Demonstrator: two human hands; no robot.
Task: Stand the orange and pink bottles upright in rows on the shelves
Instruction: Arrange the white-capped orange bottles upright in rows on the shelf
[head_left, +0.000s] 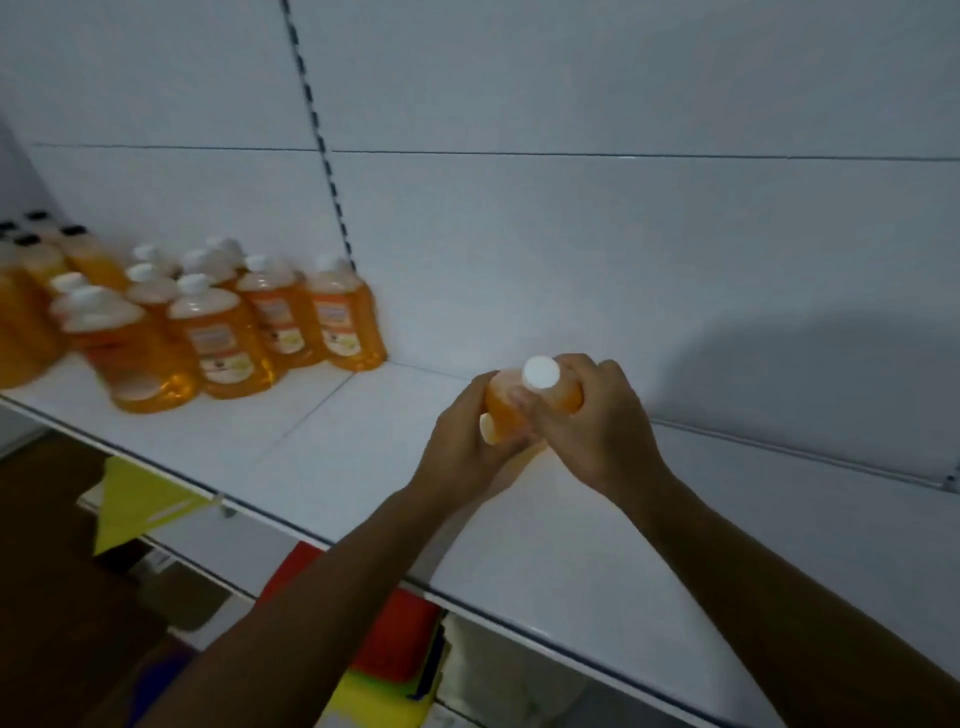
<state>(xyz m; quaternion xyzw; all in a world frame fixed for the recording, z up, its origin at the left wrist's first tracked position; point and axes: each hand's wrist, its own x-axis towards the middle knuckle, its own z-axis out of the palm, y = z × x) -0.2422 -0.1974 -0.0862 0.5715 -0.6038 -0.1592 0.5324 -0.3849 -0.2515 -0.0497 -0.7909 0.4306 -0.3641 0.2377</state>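
A: Two hands on one orange bottle, white cap twd the camera. Left hand wraps its left side, right hand curls round the right. It's over the white shelf, mid-span; can't tell if the base touches.

B: Labels?

A: Blurred, nothing readable. Cluster of orange bottles upright at the shelf's left end, white caps, pale labels w/ orange liquid inside. Further left, black-capped bottles, same orange fill.

B: Below the shelf?

A: Yellow pennant at the shelf edge, red & yellow packs on a lower level.
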